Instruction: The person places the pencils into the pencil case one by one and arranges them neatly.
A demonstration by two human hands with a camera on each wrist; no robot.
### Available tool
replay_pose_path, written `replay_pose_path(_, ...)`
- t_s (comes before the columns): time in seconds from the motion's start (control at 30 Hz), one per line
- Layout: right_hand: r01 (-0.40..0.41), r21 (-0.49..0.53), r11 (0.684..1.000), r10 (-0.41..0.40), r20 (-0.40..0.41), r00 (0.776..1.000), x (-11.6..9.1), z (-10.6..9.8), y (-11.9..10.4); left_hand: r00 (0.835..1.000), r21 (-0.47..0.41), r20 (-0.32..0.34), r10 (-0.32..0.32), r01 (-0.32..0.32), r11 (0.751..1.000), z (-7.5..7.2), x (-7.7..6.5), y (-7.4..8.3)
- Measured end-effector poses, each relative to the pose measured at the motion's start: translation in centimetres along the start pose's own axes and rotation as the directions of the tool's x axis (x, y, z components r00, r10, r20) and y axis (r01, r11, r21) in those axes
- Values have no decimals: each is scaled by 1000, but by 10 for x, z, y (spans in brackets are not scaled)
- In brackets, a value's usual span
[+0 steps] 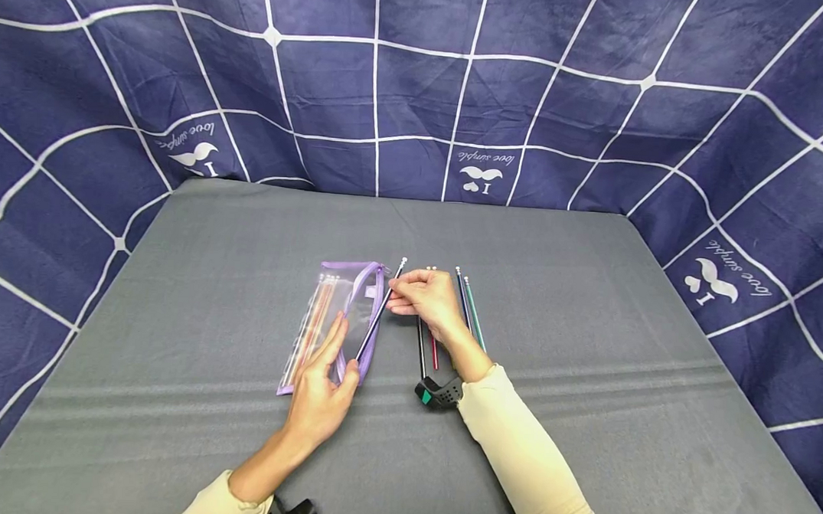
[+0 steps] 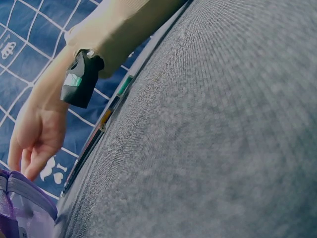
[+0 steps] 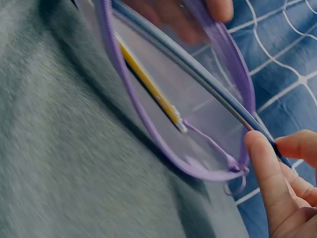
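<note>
My left hand (image 1: 322,399) holds the clear pencil pouch (image 1: 345,265) with purple edging, fingers over its clear side and thumb by the near rim. Several pencils (image 1: 318,314) lie inside it. Between thumb and fingertips my right hand (image 1: 426,300) pinches a dark blue pencil (image 1: 374,324) near its eraser end. In the right wrist view the pouch's zip rim (image 3: 131,94) gapes, and the dark pencil (image 3: 198,72) slants along the opening. A yellow pencil (image 3: 151,84) shows inside. The left wrist view catches only a corner of the pouch (image 2: 29,203).
Beside and beneath my right wrist lie a black pencil (image 1: 420,349), a red pencil (image 1: 435,354), a blue pencil (image 1: 462,297) and a green pencil (image 1: 475,313). A grey cloth covers the table (image 1: 588,311). Blue checked fabric (image 1: 419,89) hangs behind and at the sides.
</note>
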State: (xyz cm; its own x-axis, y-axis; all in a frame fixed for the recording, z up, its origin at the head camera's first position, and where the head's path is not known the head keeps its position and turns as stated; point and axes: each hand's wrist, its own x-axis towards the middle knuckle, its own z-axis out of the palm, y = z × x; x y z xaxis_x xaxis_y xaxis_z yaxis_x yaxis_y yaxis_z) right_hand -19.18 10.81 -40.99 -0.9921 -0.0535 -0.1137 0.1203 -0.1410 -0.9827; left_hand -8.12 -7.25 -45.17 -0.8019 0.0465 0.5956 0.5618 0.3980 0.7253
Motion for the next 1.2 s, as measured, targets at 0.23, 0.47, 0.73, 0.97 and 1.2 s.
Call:
replay_pose_path(0.23,-46,-40,998,48,57,997,-2,17,9,1000,4,-4,9,-9,1000,0,1,1)
replay_pose_path(0.47,-49,-81,995,61,155,986,-6,27,12,1000,0,0,18,-18,1000,0,1,1)
replay_pose_path(0.73,-17,-118,993,44,236,971,-15,21,5,1000,-14,-2,11,-11,1000,-1,0,1)
replay_pose_path(0.97,-20,-129,991,47,208,977,-18,11,1,1000,-10,1,11,-11,1000,-2,0,1)
replay_pose_path(1.2,-17,-149,989,45,187,981,-18,7,0,1000,-3,-5,18,-18,1000,-2,1,1)
